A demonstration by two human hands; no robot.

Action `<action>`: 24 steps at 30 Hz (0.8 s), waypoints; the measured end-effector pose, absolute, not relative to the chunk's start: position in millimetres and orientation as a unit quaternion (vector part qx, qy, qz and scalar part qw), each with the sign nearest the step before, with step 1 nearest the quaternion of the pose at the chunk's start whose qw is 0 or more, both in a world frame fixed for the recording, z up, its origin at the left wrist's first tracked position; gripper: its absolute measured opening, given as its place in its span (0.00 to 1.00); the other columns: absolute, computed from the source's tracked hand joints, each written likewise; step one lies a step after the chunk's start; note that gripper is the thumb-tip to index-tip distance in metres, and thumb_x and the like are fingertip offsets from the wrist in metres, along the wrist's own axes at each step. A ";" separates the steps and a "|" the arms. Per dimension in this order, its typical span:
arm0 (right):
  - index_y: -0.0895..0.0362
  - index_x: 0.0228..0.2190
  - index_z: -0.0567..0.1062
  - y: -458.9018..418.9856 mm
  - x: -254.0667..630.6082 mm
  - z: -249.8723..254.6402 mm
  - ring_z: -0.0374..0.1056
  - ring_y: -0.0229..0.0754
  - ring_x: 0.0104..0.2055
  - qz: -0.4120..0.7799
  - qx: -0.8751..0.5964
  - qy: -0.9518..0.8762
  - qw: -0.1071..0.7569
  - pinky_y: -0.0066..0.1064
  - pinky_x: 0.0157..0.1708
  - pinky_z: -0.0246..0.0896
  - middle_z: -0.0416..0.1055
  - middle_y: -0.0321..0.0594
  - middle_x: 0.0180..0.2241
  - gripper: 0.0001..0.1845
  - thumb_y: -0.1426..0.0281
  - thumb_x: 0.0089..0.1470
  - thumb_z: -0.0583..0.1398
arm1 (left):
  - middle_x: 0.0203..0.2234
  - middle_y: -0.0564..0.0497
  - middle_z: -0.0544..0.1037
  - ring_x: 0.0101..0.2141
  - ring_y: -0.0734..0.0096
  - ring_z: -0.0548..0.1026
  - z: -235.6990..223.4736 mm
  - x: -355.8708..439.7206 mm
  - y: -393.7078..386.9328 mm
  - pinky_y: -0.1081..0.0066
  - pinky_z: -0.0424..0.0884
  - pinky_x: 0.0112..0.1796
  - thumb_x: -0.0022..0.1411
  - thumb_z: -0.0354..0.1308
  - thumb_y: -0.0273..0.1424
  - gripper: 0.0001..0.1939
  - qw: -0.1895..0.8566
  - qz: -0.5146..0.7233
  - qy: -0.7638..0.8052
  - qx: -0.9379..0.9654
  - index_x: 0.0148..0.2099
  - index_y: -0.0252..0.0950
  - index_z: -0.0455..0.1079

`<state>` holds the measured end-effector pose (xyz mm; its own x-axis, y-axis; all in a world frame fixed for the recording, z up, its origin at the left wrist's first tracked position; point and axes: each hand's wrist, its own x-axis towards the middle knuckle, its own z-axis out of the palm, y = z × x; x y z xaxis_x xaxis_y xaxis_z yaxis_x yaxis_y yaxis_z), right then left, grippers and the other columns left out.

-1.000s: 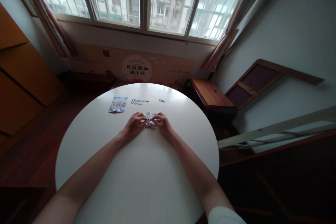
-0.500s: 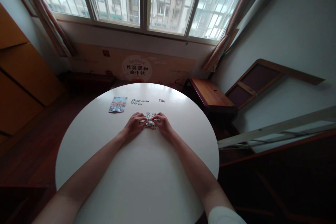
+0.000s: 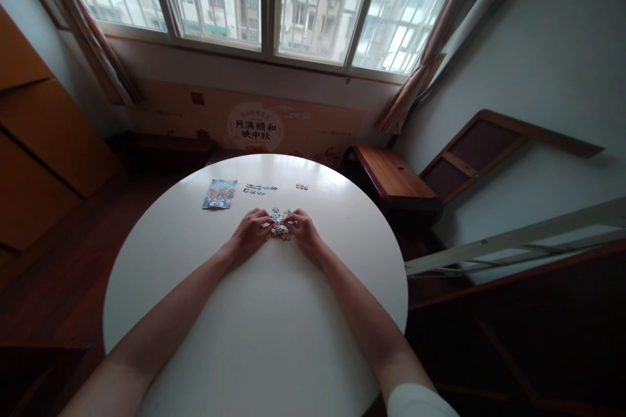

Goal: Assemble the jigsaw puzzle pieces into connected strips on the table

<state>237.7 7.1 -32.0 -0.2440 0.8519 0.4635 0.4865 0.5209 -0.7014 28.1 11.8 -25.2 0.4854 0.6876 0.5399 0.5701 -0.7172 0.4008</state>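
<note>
A small pile of jigsaw puzzle pieces (image 3: 280, 232) lies on the round white table between my two hands. My left hand (image 3: 253, 228) is at the pile's left side, thumb and fingers pinched on a puzzle piece. From the right, my right hand (image 3: 302, 225) meets it with a similar pinch on a piece. The fingertips almost touch over the pile, and the pieces in them are tiny and partly covered. Beyond the hands lie rows of puzzle pieces (image 3: 253, 189), with a smaller cluster of pieces (image 3: 302, 187) to their right.
A blue printed packet (image 3: 220, 195) lies flat on the white table (image 3: 205, 326), left of the rows. A wooden bench (image 3: 391, 172) stands past the table's right far edge. Windows and a printed wall panel (image 3: 313, 117) are behind it.
Both hands stay over the pile, with only slight movement of the fingers. The rows, the cluster and the packet have not moved.
</note>
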 end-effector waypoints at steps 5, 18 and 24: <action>0.53 0.30 0.79 7.3 237.5 -32.3 0.66 0.40 0.38 0.211 -0.447 -0.759 0.425 0.32 0.40 0.62 0.69 0.38 0.32 0.04 0.71 0.52 0.62 | 0.31 0.50 0.75 0.35 0.67 0.70 -24.4 28.4 11.3 0.65 0.66 0.41 0.61 0.58 0.31 0.06 0.081 0.346 0.370 0.858 0.36 0.39 0.76; 0.53 0.29 0.78 7.6 238.9 -30.0 0.66 0.41 0.38 0.136 -0.487 -0.745 0.436 0.33 0.42 0.58 0.71 0.38 0.31 0.04 0.72 0.53 0.62 | 0.31 0.49 0.75 0.35 0.68 0.70 -22.2 28.6 9.9 0.65 0.66 0.40 0.61 0.57 0.29 0.06 0.079 0.346 0.378 0.855 0.36 0.39 0.76; 0.54 0.28 0.77 11.5 264.0 -26.9 0.62 0.45 0.39 -0.003 -0.618 -0.655 0.435 0.36 0.41 0.52 0.72 0.42 0.31 0.06 0.70 0.54 0.60 | 0.30 0.49 0.75 0.35 0.67 0.70 -21.2 28.3 9.5 0.66 0.66 0.40 0.62 0.56 0.30 0.07 0.079 0.345 0.375 0.857 0.34 0.38 0.76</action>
<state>264.0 11.5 -26.9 0.1415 0.8068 0.5737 0.8117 0.2372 -0.5338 28.3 9.5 -21.2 0.4813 0.6965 0.5322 0.5879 -0.7069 0.3934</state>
